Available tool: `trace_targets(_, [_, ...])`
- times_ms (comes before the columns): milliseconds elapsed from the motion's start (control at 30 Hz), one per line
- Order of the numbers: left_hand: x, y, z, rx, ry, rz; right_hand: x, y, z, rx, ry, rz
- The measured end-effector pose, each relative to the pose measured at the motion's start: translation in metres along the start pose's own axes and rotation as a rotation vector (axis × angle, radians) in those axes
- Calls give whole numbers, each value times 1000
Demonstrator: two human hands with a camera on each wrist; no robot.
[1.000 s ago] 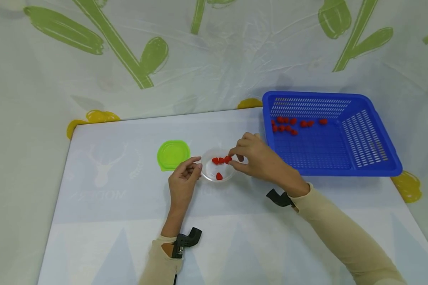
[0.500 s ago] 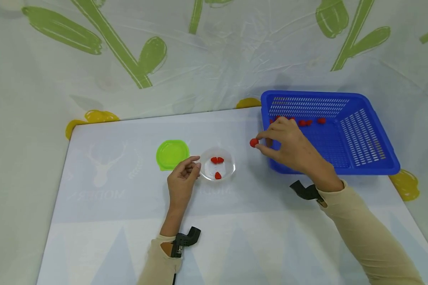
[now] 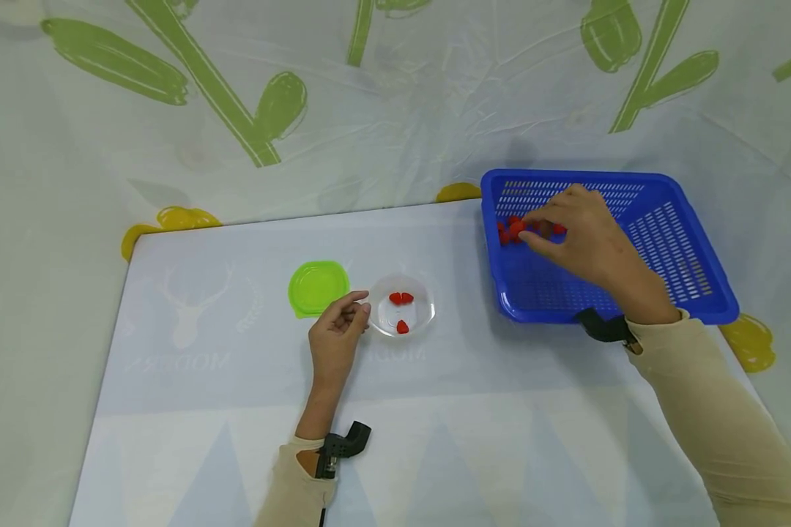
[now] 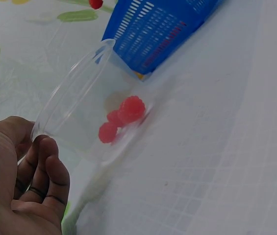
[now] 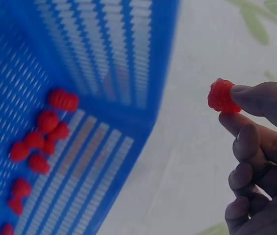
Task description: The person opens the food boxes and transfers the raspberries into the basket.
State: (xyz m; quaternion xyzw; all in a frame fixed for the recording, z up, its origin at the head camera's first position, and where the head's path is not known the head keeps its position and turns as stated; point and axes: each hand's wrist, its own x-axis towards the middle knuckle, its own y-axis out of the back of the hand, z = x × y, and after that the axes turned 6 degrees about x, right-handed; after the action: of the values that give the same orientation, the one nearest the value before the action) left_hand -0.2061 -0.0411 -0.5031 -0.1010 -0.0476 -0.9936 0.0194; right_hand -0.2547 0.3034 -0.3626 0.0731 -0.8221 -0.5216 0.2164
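My left hand (image 3: pixel 336 333) pinches the rim of a clear plastic bowl (image 3: pixel 384 322) on the table. Three red raspberries (image 4: pixel 132 108) lie at the bottom of the bowl, seen through its wall in the left wrist view. Over the left part of a blue basket (image 3: pixel 567 318), my right hand (image 3: pixel 583 238) holds one raspberry (image 5: pixel 222 96) between thumb and index finger. Below that hand, several more raspberries (image 5: pixel 47 121) are grouped inside the basket, partly hidden by the hand in the head view.
A bright green lid (image 3: pixel 317 287) lies on the table left of the bowl, close behind my left hand. The white table (image 3: pixel 395 454) ends at a patterned curtain (image 3: pixel 395 139) at the back, and the basket stands near that edge.
My right hand has lifted a raspberry out of the bowl and carried it right, over the basket. My left hand stays at the bowl's rim.
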Motion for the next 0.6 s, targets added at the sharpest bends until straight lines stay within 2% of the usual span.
trace_targets(233, [1,1,0,-1,-10,1,4,11,23,-41,-134,-104])
trace_targets(600, [0,-1,0,-1,0,-1,7,13,62,-77,-219,-209])
